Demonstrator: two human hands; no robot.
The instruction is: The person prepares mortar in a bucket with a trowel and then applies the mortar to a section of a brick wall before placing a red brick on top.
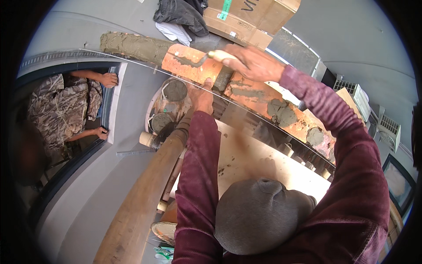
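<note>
My right hand [252, 61] is closed round the pale handle of a trowel [216, 55]. Its bent metal neck reaches left over an orange brick [176, 65] smeared with grey mortar. Against the near edge of that brick is my left hand [202, 97], thumb up on its face and the other fingers mostly hidden. A bed of wet mortar [136, 46] lies on the wall top to the left. To the right, more orange brickwork [255, 92] carries mortar patches [281, 112]. A taut string [149, 66] runs along the near side of the wall.
Round containers with mortar [175, 90] stand beside my left forearm, near a thick wooden pole [140, 202]. Below the wall lies a pale board [237, 154]. A cardboard box [246, 22] and dark clothing [182, 17] lie beyond. At a left window, a person in camouflage [61, 112] grips the frame.
</note>
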